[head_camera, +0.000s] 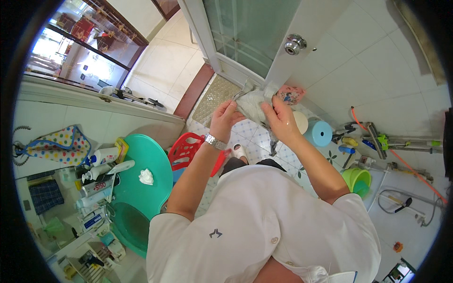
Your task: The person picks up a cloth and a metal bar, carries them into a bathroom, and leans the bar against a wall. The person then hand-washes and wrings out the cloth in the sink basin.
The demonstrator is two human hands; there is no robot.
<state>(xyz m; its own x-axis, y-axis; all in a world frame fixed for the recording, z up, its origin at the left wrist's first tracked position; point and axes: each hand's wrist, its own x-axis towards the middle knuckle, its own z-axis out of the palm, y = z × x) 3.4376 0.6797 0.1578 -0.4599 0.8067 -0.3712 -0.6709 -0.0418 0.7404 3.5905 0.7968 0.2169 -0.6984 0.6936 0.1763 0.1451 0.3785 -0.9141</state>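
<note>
A wet-looking greyish-white cloth (252,105) is stretched between my two hands in front of the half-glazed door. My left hand (225,118), with a metal-band watch on its wrist, pinches the cloth's left edge between thumb and fingers. The right side of the cloth is gripped by my right hand (280,118), which has drops of water on its back. A darker, twisted end of the cloth hangs down towards the tiled floor.
At left, a green washbasin counter (155,159) holds bottles and a crumpled white tissue. Beside it stands a red plastic chair (185,150). A door with a round knob (295,44) is ahead. Right are a blue round container (318,133), a green bucket (356,178) and mop handles.
</note>
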